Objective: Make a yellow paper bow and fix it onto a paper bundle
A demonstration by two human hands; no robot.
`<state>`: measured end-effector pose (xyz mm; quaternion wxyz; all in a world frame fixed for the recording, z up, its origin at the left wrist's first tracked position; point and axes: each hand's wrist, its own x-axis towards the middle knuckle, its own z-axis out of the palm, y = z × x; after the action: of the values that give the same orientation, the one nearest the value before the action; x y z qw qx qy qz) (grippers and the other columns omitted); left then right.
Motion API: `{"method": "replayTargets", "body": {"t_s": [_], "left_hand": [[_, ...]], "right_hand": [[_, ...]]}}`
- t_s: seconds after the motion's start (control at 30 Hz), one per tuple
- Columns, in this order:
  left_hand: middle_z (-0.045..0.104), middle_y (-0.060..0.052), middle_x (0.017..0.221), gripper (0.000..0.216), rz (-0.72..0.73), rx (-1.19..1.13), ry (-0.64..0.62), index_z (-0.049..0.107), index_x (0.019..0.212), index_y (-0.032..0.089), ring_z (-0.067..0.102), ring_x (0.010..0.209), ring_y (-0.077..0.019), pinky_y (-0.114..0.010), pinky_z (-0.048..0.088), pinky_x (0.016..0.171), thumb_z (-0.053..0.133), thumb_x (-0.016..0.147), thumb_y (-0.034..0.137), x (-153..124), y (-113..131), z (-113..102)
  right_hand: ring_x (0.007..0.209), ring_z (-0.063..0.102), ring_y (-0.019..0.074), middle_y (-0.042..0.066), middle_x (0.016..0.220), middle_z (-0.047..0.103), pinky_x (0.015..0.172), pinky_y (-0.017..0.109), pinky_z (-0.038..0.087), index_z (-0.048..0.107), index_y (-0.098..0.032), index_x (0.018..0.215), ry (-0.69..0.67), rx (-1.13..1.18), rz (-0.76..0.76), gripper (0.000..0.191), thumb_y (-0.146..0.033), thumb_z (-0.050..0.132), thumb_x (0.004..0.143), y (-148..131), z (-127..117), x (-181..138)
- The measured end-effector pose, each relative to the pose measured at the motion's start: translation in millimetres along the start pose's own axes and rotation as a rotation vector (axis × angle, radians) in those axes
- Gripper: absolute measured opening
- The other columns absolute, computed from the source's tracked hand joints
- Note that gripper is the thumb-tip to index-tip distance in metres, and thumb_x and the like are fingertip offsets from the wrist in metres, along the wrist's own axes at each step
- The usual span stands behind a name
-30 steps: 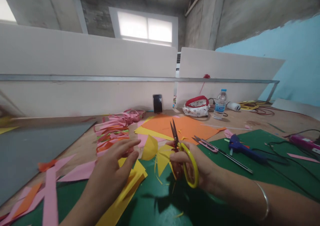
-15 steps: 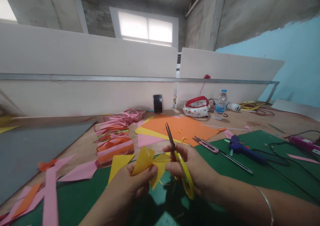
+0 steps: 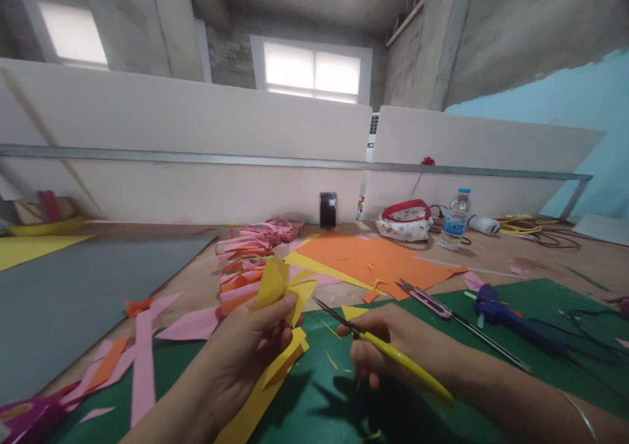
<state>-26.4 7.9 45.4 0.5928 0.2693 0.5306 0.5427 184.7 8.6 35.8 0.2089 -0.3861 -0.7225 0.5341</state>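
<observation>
Pinched in the fingers of my left hand [image 3: 268, 329] is a folded yellow paper piece [image 3: 273, 283] with several flaps fanning out to the right. My right hand [image 3: 383, 346] grips a pair of scissors [image 3: 393, 352] with yellow handles. Their dark blades point up and left, their tips close to the yellow flaps; I cannot tell whether they touch. Under my left hand a yellow paper strip [image 3: 265, 391] lies on the green cutting mat [image 3: 329, 391]. Thin yellow offcuts are scattered on the mat between my hands.
Orange paper sheets [image 3: 366, 260] lie ahead, with pink and orange paper loops [image 3: 246, 260] to their left. Right of my hand are pink thread snips [image 3: 425, 300], a pen [image 3: 491, 342] and a blue glue gun [image 3: 515, 323]. A water bottle [image 3: 455, 221], a pouch [image 3: 403, 224] and a phone [image 3: 327, 209] stand behind.
My right hand has moved away from the yellow paper, and the scissors have swung from upright to pointing left. My left hand has risen slightly with the paper. The view has turned left.
</observation>
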Motion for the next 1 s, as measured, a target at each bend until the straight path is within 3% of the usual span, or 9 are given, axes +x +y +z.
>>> {"method": "replayTargets", "body": {"t_s": [0.17,0.27,0.4,0.6,0.77,1.0], "left_hand": [[0.061,0.003,0.072,0.02,0.041,0.12,-0.128,0.062,0.079,0.018,0.055,0.065,-0.0083,-0.015,0.047,0.056,0.076,0.065,0.02,-1.7,-10.7,-0.5],[0.057,0.005,0.067,0.022,0.082,0.171,-0.165,0.061,0.075,0.019,0.05,0.062,-0.0077,-0.015,0.043,0.055,0.077,0.062,0.027,-1.7,-12.7,-1.0],[0.053,0.008,0.059,0.02,0.125,0.211,-0.167,0.062,0.07,0.019,0.04,0.053,-0.0061,-0.016,0.034,0.047,0.077,0.062,0.028,-4.5,-11.7,1.3],[0.065,0.002,0.077,0.032,0.096,0.241,-0.162,0.066,0.087,0.021,0.058,0.073,-0.0143,-0.024,0.043,0.063,0.077,0.059,0.034,-6.4,-13.8,4.8],[0.068,0.001,0.086,0.037,0.077,0.259,-0.173,0.064,0.095,0.023,0.06,0.081,-0.0169,-0.027,0.044,0.069,0.074,0.062,0.035,-6.0,-15.5,4.8],[0.069,0.002,0.084,0.032,0.09,0.293,-0.141,0.065,0.092,0.023,0.06,0.082,-0.0155,-0.024,0.043,0.067,0.074,0.063,0.034,-11.1,-15.1,7.4]], "right_hand": [[0.056,0.051,0.0078,0.0,0.067,0.053,0.055,0.019,0.042,0.061,-0.012,0.079,-0.001,-0.02,-0.011,0.048,-0.059,0.062,0.076,-1.9,4.2,-0.6],[0.055,0.05,0.0075,-0.001,0.067,0.053,0.054,0.019,0.042,0.062,-0.012,0.079,0.004,-0.028,0.004,0.049,-0.06,0.063,0.074,-4.5,5.3,-0.3],[0.055,0.051,0.0079,-0.001,0.067,0.054,0.052,0.018,0.041,0.064,-0.013,0.091,0.03,-0.021,0.015,0.045,-0.056,0.063,0.078,-4.5,8.1,0.1],[0.053,0.055,0.0092,0.0,0.065,0.059,0.049,0.018,0.041,0.063,-0.015,0.104,0.081,-0.002,0.045,0.045,-0.054,0.059,0.081,6.6,14.1,3.9],[0.05,0.052,0.0088,0.0,0.062,0.057,0.047,0.019,0.042,0.063,-0.013,0.103,0.077,0.024,0.029,0.051,-0.058,0.06,0.079,7.5,14.9,4.1],[0.048,0.049,0.0076,-0.001,0.06,0.054,0.044,0.017,0.039,0.061,-0.011,0.1,0.067,0.014,0.03,0.059,-0.065,0.058,0.076,2.6,15.4,3.2]]}}
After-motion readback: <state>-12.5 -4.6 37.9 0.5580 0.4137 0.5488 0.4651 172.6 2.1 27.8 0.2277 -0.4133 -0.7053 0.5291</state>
